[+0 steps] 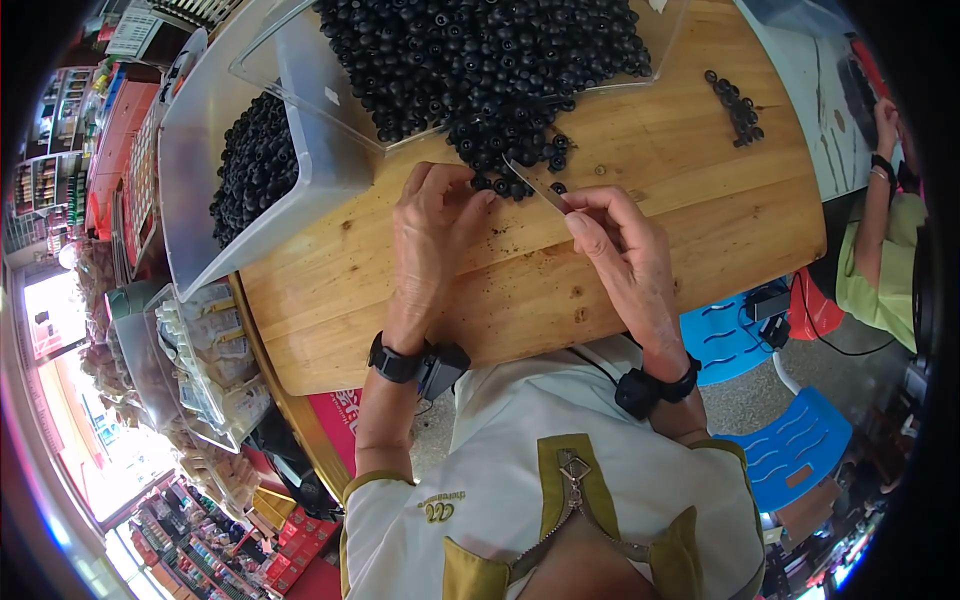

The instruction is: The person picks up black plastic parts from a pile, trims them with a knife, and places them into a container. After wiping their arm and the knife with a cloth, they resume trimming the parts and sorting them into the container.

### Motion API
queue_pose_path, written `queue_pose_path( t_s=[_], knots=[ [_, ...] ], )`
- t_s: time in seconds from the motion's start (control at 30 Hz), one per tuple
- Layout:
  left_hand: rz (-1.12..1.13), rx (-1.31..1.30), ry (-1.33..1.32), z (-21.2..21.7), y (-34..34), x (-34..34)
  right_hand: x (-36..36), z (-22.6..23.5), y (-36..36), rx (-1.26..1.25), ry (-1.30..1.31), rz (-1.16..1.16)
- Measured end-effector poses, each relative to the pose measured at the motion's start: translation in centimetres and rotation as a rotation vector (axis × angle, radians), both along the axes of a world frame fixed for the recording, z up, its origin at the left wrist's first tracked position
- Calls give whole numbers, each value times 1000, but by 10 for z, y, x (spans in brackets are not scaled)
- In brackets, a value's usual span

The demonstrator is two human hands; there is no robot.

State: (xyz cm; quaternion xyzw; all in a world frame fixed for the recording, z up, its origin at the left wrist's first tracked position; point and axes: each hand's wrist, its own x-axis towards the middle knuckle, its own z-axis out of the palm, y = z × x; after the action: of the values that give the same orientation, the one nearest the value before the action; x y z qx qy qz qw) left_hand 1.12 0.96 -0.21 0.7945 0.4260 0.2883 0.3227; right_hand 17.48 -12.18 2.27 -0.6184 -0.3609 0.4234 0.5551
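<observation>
My right hand grips a small thin-bladed metal knife between thumb and fingers. Its blade slants up and left into a spilled heap of small round black parts, some with a hole in the middle. At the lower left edge of that heap is my left hand, its thumb and forefinger closed around one black part. The clear plastic bin behind the heap is tipped toward me and full of the same parts. Dark crumbs lie on the wooden table between my hands.
Left of my hands stands a translucent tub with more black parts. A short row of black parts lies at the table's far right. Another person's arm shows at the right edge, near blue stools. Shelves fill the left.
</observation>
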Motion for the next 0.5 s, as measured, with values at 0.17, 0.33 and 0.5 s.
queue_pose_path(
  t_s=[0.17,0.33,0.5],
  knots=[
    [7,11,16,2,0,0,-2,4,2,-23,-20,44],
    [-22,-309,-238,18,-16,-17,-7,7,2,-4,-1,72],
    [-107,-836,-689,30,-32,-33,-16,6,3,42,0,97]
  ],
)
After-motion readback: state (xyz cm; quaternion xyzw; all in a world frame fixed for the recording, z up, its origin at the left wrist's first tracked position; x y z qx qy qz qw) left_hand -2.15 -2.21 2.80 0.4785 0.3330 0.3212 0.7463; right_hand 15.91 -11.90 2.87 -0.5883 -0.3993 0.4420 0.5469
